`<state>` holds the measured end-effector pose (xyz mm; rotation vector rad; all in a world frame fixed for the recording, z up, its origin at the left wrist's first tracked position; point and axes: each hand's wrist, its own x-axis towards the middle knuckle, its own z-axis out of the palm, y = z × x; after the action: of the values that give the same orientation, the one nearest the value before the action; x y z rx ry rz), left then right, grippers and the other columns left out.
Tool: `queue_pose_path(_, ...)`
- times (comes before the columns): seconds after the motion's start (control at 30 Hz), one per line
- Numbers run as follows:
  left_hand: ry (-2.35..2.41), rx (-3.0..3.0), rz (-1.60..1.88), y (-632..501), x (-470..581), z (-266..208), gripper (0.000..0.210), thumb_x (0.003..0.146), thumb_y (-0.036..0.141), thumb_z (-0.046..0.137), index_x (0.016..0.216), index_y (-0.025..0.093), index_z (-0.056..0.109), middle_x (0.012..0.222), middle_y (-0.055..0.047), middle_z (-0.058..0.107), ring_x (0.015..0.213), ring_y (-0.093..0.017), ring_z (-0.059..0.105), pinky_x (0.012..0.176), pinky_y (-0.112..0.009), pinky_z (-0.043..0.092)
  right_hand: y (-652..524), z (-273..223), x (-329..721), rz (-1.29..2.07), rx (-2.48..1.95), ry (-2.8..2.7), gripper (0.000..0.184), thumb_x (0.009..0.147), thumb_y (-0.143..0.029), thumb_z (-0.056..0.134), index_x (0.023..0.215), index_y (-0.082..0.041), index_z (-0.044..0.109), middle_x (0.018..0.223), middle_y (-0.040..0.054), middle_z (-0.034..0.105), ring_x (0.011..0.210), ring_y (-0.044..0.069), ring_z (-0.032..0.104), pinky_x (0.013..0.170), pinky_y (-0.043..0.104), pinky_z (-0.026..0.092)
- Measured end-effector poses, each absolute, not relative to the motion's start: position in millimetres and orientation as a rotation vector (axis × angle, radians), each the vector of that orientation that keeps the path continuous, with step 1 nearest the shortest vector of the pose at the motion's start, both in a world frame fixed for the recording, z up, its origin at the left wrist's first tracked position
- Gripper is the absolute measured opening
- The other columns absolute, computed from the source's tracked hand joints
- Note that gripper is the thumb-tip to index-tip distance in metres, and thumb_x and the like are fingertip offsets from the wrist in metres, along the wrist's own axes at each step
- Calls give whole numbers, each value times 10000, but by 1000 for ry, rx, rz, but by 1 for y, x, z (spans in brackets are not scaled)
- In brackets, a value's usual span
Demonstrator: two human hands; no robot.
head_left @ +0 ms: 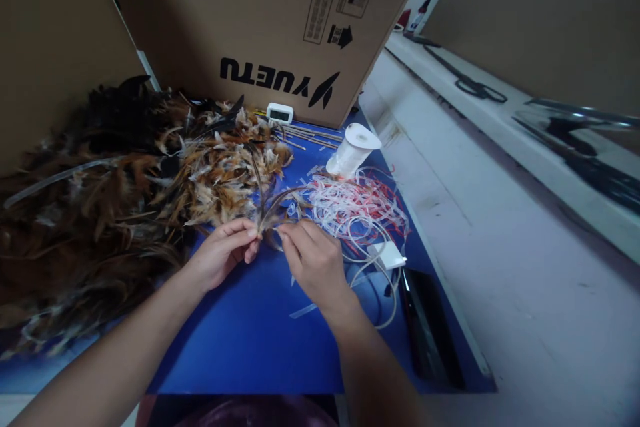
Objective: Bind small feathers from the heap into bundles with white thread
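Over the front of the blue table (pixel 250 333), my left hand (pixel 227 250) pinches a few feathers (pixel 265 203) by their base, thumb against forefinger. Long dark tips of these feathers stand up and curve to the right, with pale fluff low down. Close by on the right is my right hand (pixel 315 260), its thumb and fingers pressed together beside the fluffy end. What lies between those fingers is too small to make out. Left of my hands spreads a large heap of brown, black and tan feathers (pixel 215 173).
A white spool (pixel 353 150) stands behind a tangle of white and red strips (pixel 355 203). A pale cable, a white charger (pixel 387 255) and a dark phone-like slab (pixel 433 330) lie rightward. A cardboard box (pixel 240 7) backs the table; a small white display (pixel 280 113) and sticks lie before it. Scissors (pixel 480 89) rest on the ledge.
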<state>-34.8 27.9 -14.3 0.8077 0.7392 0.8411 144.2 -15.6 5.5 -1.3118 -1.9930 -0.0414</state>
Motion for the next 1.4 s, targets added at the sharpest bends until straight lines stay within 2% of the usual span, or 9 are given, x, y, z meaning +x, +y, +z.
queue_pose_path(0.7,752,812,771,28,-36,-16,201,726,294,751,693,133,634,530,8,580,454,-78,498,472,-192,378,-19,16,144,-360,-1255,-2150,179,947,-142,483,971,-156,660,736,35,620,736,156,566,678,279,424)
queue_pose_path(0.87,750,811,756,28,-37,-17,186,739,279,741,685,135,636,534,6,585,454,-75,499,471,-189,385,-19,12,147,-385,-1250,-2202,188,953,-161,483,1045,-174,647,796,37,646,776,165,570,698,295,427)
queue_pose_path(1.4,728,846,687,31,-40,-17,176,732,276,744,690,129,658,557,-9,595,464,-77,506,458,-185,394,-17,16,149,-410,-1192,-2244,183,961,-203,488,1028,-195,658,759,18,631,729,152,538,673,293,409)
